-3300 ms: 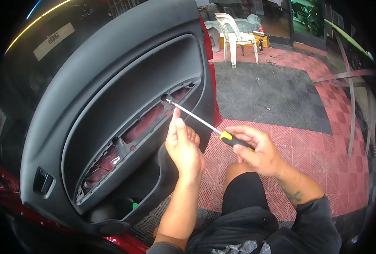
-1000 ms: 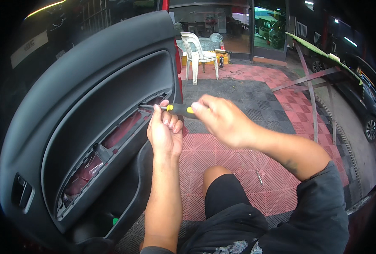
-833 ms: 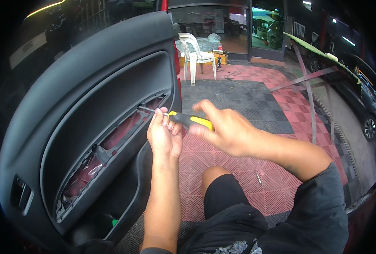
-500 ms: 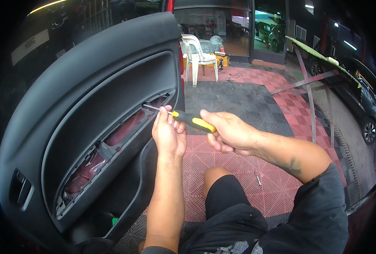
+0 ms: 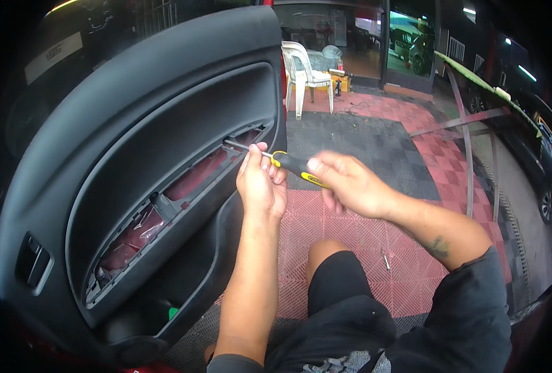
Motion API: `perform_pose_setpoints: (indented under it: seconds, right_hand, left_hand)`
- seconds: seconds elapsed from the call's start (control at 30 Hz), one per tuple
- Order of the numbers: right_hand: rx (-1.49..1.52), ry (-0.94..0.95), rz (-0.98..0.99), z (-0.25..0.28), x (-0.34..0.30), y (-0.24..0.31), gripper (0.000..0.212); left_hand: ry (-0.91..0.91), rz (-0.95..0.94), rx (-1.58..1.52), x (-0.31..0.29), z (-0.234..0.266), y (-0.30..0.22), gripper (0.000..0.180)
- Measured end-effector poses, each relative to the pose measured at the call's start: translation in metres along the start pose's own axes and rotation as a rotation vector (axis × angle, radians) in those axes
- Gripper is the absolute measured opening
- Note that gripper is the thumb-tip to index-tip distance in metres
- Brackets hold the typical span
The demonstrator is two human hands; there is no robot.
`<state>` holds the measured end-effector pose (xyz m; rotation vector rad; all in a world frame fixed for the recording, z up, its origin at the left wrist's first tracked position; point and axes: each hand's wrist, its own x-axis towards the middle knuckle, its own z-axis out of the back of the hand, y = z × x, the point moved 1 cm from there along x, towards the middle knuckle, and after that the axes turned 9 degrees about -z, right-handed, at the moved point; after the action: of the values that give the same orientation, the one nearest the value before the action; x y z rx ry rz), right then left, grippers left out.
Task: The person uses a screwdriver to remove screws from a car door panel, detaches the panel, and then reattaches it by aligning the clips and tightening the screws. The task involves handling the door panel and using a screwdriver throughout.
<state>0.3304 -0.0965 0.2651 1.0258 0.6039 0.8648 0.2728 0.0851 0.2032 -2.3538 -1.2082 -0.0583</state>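
A screwdriver (image 5: 296, 166) with a black and yellow handle points left into the long opening of a black car door panel (image 5: 145, 133). My right hand (image 5: 350, 183) is wrapped round the end of its handle. The fingers of my left hand (image 5: 262, 180) pinch the metal shaft just ahead of the handle. The tip meets the upper edge of the opening near its far end; what it touches there is too small to tell. Through the opening shows reddish door metal (image 5: 195, 176), partly under clear film. A dark bracket (image 5: 160, 204) crosses the opening midway.
The door handle (image 5: 36, 264) sits at the panel's left end, and a pocket below holds a green item (image 5: 173, 313). A small metal tool (image 5: 386, 260) lies on the red tiled floor. Beyond are a white plastic chair (image 5: 305, 74) and, at right, a metal stand (image 5: 469, 143).
The view has shifted, so the door and hands appear slightly farther right. My right hand has turned on the handle, and the screwdriver has rotated. My left hand still steadies the shaft.
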Motion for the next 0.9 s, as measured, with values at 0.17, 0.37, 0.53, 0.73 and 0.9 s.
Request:
perform_pose_setpoints:
  seconds: [0.17, 0.37, 0.53, 0.73, 0.9]
  right_hand:
    - [-1.372, -0.562, 1.000, 0.011, -0.001, -0.002, 0.044]
    - [-0.234, -0.098, 0.286, 0.004, 0.011, 0.007, 0.046]
    - [-0.620, -0.321, 0.658, 0.008, 0.020, -0.002, 0.042]
    - [-0.768, -0.325, 0.543, 0.009, 0.016, 0.014, 0.033]
    - [-0.855, -0.293, 0.575, 0.015, 0.008, 0.018, 0.039]
  left_hand:
    - [-0.034, 0.019, 0.017, -0.002, -0.006, -0.001, 0.024]
    - [0.087, 0.051, -0.051, -0.003, 0.000, -0.001, 0.032]
    - [0.081, 0.022, -0.050, -0.004, -0.004, -0.001, 0.030]
    - [0.064, 0.008, 0.012, -0.004, -0.008, 0.000, 0.029]
    - [0.101, 0.020, -0.020, 0.003, -0.001, -0.003, 0.028]
